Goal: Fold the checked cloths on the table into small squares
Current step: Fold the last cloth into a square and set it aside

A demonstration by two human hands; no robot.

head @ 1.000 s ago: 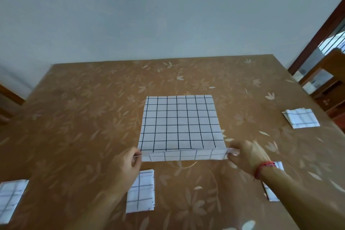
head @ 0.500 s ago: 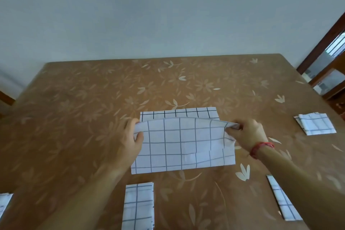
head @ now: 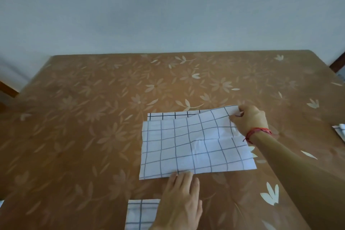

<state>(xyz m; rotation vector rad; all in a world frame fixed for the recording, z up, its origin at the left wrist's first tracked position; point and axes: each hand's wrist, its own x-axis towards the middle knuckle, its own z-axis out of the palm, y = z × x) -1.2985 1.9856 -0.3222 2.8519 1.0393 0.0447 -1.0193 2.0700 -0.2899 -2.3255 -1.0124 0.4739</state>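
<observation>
Head view: a half-fold is judged under way; the cloth (head: 186,147) has its far right corner pinched by right fingers (head: 242,110), near edge pressed by flat left fingers (head: 183,180); edges need aligning next.

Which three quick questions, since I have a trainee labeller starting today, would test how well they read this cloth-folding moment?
1. True or false: the right hand pinches a far corner of the checked cloth.
2. Where is the left hand? A: lifting the cloth's far left corner. B: fingers straight, at the cloth's near edge. C: curled round a cup.
3. Fill in: the thread bracelet on the right wrist is coloured ____.

Key: 1 true; 2 B; 3 red.
</observation>
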